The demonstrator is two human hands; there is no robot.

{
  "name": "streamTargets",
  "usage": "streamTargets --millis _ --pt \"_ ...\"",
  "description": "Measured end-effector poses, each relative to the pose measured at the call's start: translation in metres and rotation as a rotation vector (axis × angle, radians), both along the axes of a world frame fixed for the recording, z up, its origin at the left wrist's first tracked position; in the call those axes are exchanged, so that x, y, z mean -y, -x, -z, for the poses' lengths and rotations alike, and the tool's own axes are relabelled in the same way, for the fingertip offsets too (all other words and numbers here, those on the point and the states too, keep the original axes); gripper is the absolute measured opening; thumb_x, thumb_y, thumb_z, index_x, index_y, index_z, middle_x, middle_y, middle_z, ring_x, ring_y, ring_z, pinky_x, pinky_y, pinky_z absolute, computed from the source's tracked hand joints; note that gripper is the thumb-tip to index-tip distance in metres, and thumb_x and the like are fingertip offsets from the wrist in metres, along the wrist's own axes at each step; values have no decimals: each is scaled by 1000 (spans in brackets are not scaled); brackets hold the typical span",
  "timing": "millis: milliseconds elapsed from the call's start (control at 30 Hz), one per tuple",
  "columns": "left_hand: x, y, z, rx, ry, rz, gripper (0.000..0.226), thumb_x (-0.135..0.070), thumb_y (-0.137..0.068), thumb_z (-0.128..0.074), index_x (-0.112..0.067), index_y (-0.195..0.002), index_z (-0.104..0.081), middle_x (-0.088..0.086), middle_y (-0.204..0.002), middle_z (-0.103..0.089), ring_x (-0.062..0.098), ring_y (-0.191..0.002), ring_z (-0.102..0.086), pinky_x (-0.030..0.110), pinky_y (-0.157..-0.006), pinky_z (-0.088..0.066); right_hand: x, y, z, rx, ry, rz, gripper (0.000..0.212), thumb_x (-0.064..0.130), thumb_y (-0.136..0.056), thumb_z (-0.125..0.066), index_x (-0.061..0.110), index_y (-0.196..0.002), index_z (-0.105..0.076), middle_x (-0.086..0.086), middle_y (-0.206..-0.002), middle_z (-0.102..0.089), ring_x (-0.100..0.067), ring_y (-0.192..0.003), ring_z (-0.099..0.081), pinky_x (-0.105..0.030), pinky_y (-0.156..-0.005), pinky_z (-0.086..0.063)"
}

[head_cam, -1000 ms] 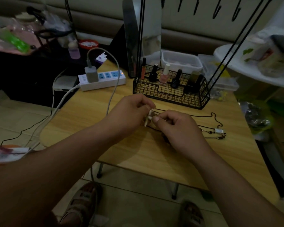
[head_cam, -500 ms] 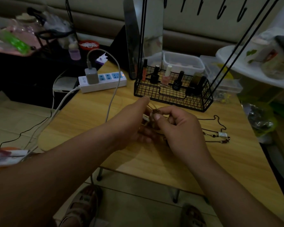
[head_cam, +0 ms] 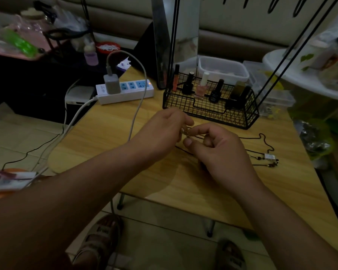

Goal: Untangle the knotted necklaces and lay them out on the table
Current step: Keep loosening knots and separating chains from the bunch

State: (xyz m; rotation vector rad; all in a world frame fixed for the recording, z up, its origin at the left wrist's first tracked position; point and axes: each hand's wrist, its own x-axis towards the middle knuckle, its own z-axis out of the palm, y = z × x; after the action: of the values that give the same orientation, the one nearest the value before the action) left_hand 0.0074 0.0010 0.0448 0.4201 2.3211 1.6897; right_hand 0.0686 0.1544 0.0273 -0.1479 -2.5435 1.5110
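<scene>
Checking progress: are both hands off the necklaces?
No, the left hand and right hand both pinch the tangled necklaces over the table.

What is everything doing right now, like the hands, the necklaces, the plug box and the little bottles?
necklaces, tangled; one part lifted, the rest lying on the table.
left hand, pinches the necklaces.
right hand, pinches them too.
power strip, light on, charger plugged in.
nail polish bottles, upright, capped, in the wire basket.
</scene>
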Motion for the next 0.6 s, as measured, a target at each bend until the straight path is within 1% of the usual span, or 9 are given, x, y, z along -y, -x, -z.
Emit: streamTargets --millis 67,100,133,233,333,400,467,533,600 --pt "-1 -1 0 -6 12 17 35 -25 -107 -37 -19 -106 -72 -5 -83 -64 -3 -67 -57 15 -59 -44 2 0 1 27 28 -30 15 42 -87 -78 36 -99 -71 9 -56 -47 -13 -52 -47 -37 -54 -40" --pt "-1 -1 0 -12 18 21 37 -24 -107 -36 -18 -106 -72 -6 -82 -64 -6 -64 -57 11 -55 -42 2 0 2 32 45 -30 16 43 -87 -78 35 -99 -71 10 -55 -47 -13 -52 -47 -36 -55 -40" --pt "-2 -1 0 -15 23 21 38 -25 -107 -36 -18 -104 -73 -7 -82 -65 -8 -63 -57 10 -54 -42 3 0 2 33 65 -27 16 43 -87 -79 35 -99 -71 10 -54 -46 -13 -51 -46 -37 -55 -40" --pt "-2 0 1 -12 19 11 41 -29 -106 -35 -20 -98 -74 -7 -85 -68 1 -70 -59 25 -64 -42 3 1 0 39 86 -29 12 34 -90 -77 33 -100 -71 9 -56 -47 -15 -52 -45 -38 -56 -40" --pt "-4 2 2 11 14 1 45 -33 -108 -32 -21 -99 -74 -9 -82 -64 8 -73 -54 32 -68 -40 3 0 -5 61 90 -17 10 26 -97 -66 31 -100 -73 10 -59 -54 -5 -53 -47 -30 -57 -39" --pt "-6 2 3 33 -4 5 50 -40 -110 -29 -22 -95 -73 -14 -70 -64 5 -68 -54 33 -70 -40 3 0 -7 67 117 19 18 31 -101 -58 29 -96 -76 15 -56 -53 1 -52 -45 -27 -56 -36" --pt "-8 2 3 88 -37 -15 54 -48 -111 -29 -25 -85 -70 -17 -60 -63 7 -66 -54 34 -71 -39 4 0 -8 75 147 58 28 41 -103 -55 26 -95 -77 14 -53 -47 0 -49 -41 -27 -55 -32" --pt "-9 2 4 132 -53 -17 53 -53 -110 -30 -27 -82 -68 -17 -59 -65 12 -70 -54 35 -72 -39 5 -1 -9 85 174 76 32 46 -103 -54 25 -96 -78 16 -51 -43 0 -47 -39 -27 -54 -30" --pt "-10 3 5 172 -74 -16 52 -57 -107 -34 -25 -86 -69 -12 -69 -69 18 -76 -55 38 -75 -43 6 -2 -11 88 186 87 32 47 -102 -56 26 -94 -79 18 -48 -45 0 -47 -42 -27 -55 -30"
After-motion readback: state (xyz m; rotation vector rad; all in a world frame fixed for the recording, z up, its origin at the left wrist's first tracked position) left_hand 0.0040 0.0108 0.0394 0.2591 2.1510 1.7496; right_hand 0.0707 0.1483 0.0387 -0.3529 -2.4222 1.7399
